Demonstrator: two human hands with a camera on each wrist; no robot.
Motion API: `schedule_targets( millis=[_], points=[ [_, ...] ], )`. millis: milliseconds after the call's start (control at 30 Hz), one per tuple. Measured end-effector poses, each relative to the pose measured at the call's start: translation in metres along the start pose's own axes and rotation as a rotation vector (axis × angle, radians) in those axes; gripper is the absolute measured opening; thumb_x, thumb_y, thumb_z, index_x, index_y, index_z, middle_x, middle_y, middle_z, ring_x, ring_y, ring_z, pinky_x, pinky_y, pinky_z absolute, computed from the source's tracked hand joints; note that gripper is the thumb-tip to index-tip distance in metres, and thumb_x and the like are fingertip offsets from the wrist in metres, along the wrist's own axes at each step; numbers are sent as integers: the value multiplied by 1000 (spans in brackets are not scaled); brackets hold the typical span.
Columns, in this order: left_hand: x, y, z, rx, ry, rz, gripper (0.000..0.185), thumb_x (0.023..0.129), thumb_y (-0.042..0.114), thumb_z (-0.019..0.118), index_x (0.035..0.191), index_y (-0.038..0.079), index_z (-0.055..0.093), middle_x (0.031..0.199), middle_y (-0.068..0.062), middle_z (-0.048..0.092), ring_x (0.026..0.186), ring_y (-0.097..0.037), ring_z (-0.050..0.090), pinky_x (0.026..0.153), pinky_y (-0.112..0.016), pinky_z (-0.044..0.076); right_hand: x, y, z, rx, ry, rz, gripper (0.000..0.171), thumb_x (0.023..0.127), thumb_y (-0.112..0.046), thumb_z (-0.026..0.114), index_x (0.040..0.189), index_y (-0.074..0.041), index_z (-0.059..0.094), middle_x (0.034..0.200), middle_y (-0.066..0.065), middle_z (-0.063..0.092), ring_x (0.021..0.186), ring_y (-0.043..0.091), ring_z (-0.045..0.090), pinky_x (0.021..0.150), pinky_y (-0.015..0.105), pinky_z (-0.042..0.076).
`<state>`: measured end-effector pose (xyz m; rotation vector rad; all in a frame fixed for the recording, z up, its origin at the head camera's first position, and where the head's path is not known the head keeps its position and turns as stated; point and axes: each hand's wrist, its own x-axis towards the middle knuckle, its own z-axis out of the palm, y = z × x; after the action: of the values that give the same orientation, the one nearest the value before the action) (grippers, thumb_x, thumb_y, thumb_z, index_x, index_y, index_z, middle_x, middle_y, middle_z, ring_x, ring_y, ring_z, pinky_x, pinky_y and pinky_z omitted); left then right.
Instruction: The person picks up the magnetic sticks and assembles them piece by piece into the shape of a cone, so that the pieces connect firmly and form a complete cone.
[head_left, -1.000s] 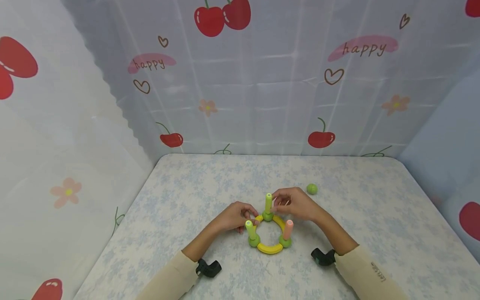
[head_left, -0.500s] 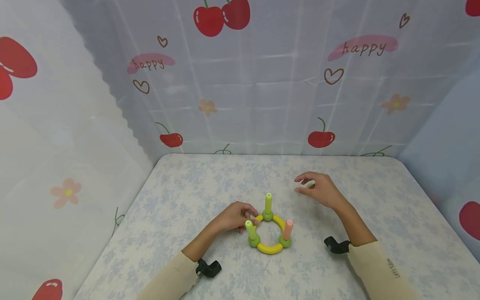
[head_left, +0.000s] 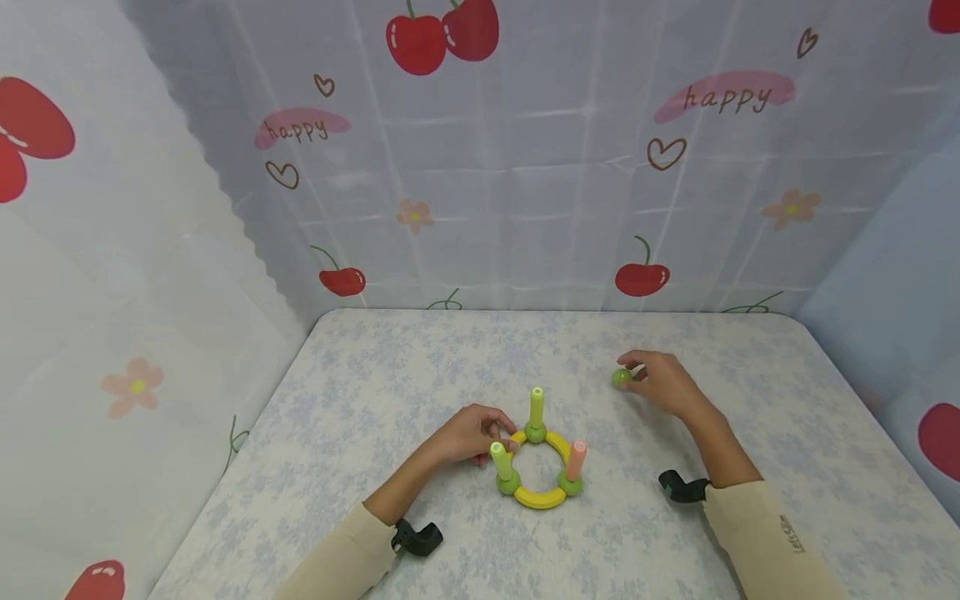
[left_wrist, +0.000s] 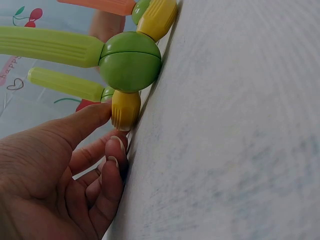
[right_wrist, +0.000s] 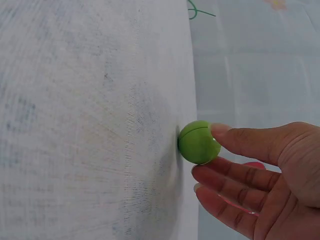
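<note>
On the floral-patterned table (head_left: 375, 392), the right hand (head_left: 663, 383) reaches out to the far right of the toy and has its thumb and fingertips closed lightly on a loose green ball (head_left: 622, 379), which still sits on the tabletop; the right wrist view shows the ball (right_wrist: 199, 142) touched by the thumb above and a finger below, a pinch that looks set to lift it rather than a full wrap. The left hand (head_left: 472, 433) stays near the middle of the table, just left of a small toy ring (head_left: 538, 467) built of yellow curved segments joined by green balls. In the left wrist view its thumb (left_wrist: 80, 125) presses against the end of a yellow segment (left_wrist: 125, 109) below a green joint ball (left_wrist: 130, 61), with the other fingers loosely curled beside it on the table, a hold that seems meant to steady the ring so it does not slide or come apart. Three pegs stand upright from the joints: a light green peg (head_left: 537, 406) at the far side, another green peg (head_left: 499, 458) at the near left, and an orange peg (head_left: 576, 458) at the near right. The cherry-print curtain (head_left: 525, 167) hangs behind the table.
</note>
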<state>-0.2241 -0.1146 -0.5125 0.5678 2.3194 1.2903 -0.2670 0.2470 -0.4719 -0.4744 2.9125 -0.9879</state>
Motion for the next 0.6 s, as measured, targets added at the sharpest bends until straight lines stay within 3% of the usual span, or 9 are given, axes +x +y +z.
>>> schedule_targets(
  millis=[400,600],
  points=[
    [-1,2,-1,-4,-1,3,23,90,29,81,107,16,75,71,-4,67,45,-16,55,45,-28,48,3,-3,7,23,-22,-7,31,88,-3,78,117,4,69,106,19,70,94,34,69,79,46,58],
    [-1,1,0,-6,-4,0,23,90,30,81,107,17,75,71,-4,67,44,-16,55,44,-27,47,3,-18,10,76,-13,-71,27,87,-6,80,110,1,68,107,15,70,94,30,69,79,43,58]
  ],
)
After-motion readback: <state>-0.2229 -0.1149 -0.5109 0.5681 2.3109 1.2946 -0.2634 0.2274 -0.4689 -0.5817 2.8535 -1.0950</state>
